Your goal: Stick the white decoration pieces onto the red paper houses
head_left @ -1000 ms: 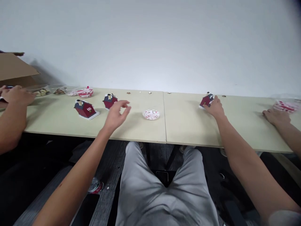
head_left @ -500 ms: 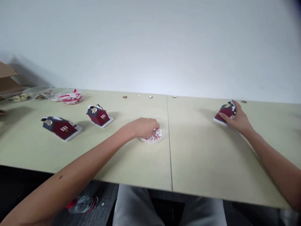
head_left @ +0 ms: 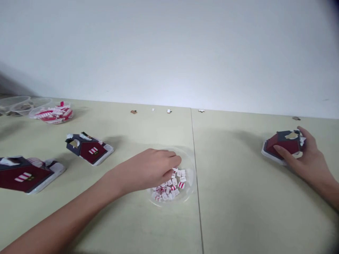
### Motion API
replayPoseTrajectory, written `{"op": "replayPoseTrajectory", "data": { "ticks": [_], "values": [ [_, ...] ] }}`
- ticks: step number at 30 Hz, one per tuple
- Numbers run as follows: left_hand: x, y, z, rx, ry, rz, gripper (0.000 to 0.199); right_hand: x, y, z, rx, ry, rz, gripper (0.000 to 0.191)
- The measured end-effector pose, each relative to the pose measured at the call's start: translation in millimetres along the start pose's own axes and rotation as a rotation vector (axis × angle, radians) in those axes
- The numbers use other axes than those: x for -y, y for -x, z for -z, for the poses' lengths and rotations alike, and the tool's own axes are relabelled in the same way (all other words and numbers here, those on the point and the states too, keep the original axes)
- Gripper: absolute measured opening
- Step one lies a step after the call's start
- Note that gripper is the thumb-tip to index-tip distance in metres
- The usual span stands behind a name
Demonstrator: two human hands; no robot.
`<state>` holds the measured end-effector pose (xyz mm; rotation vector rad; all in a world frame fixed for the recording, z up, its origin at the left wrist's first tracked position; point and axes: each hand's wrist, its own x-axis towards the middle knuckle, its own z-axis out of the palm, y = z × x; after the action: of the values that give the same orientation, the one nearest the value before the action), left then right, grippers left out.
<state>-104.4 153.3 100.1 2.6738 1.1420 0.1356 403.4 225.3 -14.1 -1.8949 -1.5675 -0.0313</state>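
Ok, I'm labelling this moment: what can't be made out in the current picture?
All in the head view:
Left hand: curled fingers hide whether it holds anything.
Held house: the right hand covers part.
Far-left house: cut by the left edge.
Scraps by the wall: too small to identify.

a broad open corridor crosses the worktop (head_left: 233, 204) between the bowl of small pieces (head_left: 169, 187) and the gripped house (head_left: 283, 145) with the right hand (head_left: 312, 160) around it; toward the wall (head_left: 172, 53), only low, scattered fragments (head_left: 169, 111) interrupt the surface. the left hand (head_left: 150, 169) obstructs the bowl from the left, whereas the right and near rim is exposed. the left forearm (head_left: 69, 215) bars the near-left region. beyond it, two standing houses (head_left: 91, 152) leave a narrow gap; striped strips (head_left: 54, 113) occupy the rear left.
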Motion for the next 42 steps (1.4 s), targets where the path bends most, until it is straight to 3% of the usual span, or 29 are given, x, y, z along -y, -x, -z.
{"op": "replayPoseTrajectory", "data": {
  "ticks": [6,12,15,19,22,25,28,32,37,42],
  "values": [
    [0.9,14.7,12.4,-0.019,0.048,-0.01,0.013,13.6,3.3,-2.2,0.014,-0.057,-0.033,0.104],
    [-16.8,16.2,8.1,-0.193,0.129,-0.098,0.02,27.1,12.9,6.8,0.046,-0.14,-0.011,0.103],
    [-40.1,25.8,-1.6,-0.351,0.228,-0.13,0.027,34.5,24.1,13.3,0.059,-0.146,0.004,0.106],
    [-86.6,48.1,-26.0,-0.542,0.36,-0.126,0.026,56.1,55.7,27.0,0.106,-0.179,0.09,0.108],
    [-120.5,58.7,-49.1,-0.539,0.322,-0.14,0.025,76.5,90.3,35.8,0.108,-0.27,0.172,0.105],
    [-140.0,57.5,-70.7,-0.518,0.296,-0.159,0.024,96.4,128.1,37.5,0.099,-0.408,0.215,0.097],
    [-140.0,48.7,-90.4,-0.536,0.406,-0.092,0.018,117.4,163.6,32.6,0.096,-0.534,0.259,0.084],
    [-123.3,35.9,-112.7,-0.649,0.599,0.063,0.012,146.5,196.6,23.4,0.075,-0.571,0.332,0.081],
    [-112.1,27.2,-124.2,-0.619,0.82,0.162,0.018,165.8,209.1,21.8,0.046,-0.548,0.37,0.082],
    [-119.0,28.1,-122.0,-0.686,0.905,0.138,0.027,164.9,210.5,24.1,0.122,-0.58,0.397,0.091]
  ]
}}
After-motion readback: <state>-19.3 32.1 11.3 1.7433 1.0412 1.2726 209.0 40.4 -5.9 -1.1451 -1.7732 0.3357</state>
